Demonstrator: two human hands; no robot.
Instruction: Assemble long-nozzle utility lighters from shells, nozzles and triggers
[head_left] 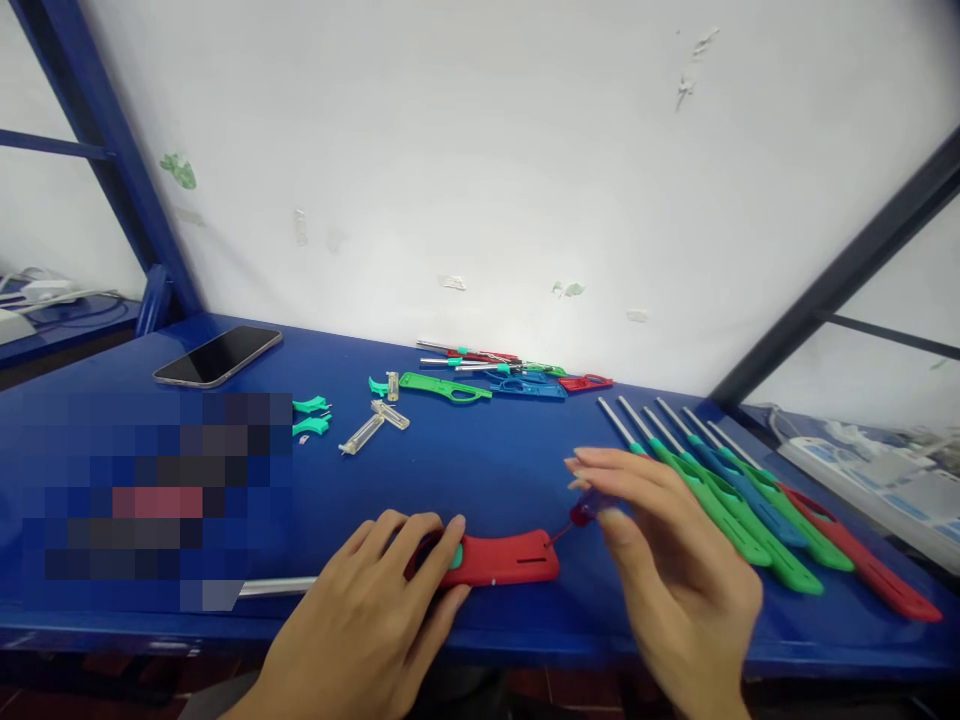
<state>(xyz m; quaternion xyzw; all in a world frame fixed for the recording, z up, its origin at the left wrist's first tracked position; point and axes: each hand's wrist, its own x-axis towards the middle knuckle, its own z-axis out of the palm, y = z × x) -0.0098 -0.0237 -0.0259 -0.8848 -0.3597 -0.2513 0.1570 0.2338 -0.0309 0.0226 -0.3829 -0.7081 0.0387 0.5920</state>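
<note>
A red long-necked gas lighter (510, 560) lies flat near the table's front edge, its metal tube pointing left. My left hand (382, 590) is closed over its trigger end, with the fingers on top and the thumb along the near side. Between the thumb and fingers of my right hand (667, 560) is a small screwdriver (582, 512) with a dark red and purple handle. Its thin shaft slants down to the lighter's right end, and the tip meets the body near the corner. Part of the handle is hidden by my fingers.
Several whole lighters (757, 500) lie side by side at the right. Lighter shells and tubes (517, 375) are heaped against the wall. Clear fuel tanks (365, 433) and green triggers (311, 425) lie left of centre. A phone (219, 356) rests at back left; a blurred patch covers the left front.
</note>
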